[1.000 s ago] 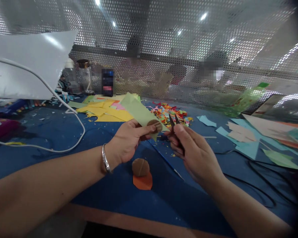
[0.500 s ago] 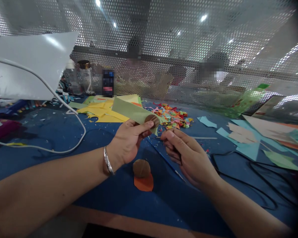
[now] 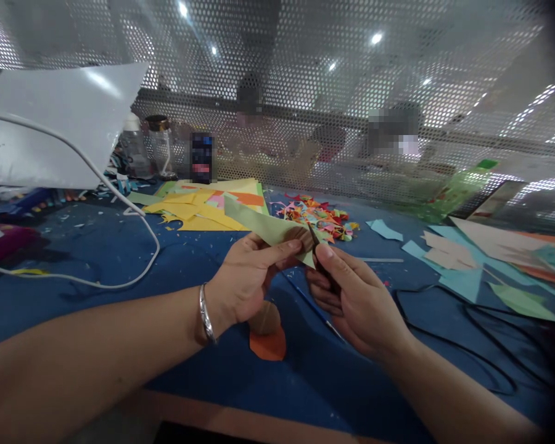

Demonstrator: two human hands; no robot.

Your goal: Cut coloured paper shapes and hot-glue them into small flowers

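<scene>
My left hand [image 3: 254,271] pinches a strip of pale green paper [image 3: 254,225] together with a round brown disc [image 3: 298,237] laid against it. My right hand [image 3: 351,293] is closed around dark scissors [image 3: 321,256], mostly hidden in the fist, whose blade meets the right end of the paper by the disc's edge. Below the hands, a brown rounded piece [image 3: 266,319] lies overlapping an orange paper oval [image 3: 269,345] on the blue table. Between the hands, a thin blue-handled tool [image 3: 317,311] rests on the table, its upper part hidden.
Behind the hands are yellow paper sheets [image 3: 189,209] and a heap of coloured scraps [image 3: 314,213]. Blue and pink papers [image 3: 462,259] and a black cable [image 3: 467,345] lie right. A white cable [image 3: 152,246] curves left. A phone [image 3: 202,157] stands before the perforated screen [image 3: 296,92].
Both hands have come closer together. The green paper and disc have shifted right and tilted, and the scissors have risen to the paper's edge. My left wrist now covers part of the brown piece.
</scene>
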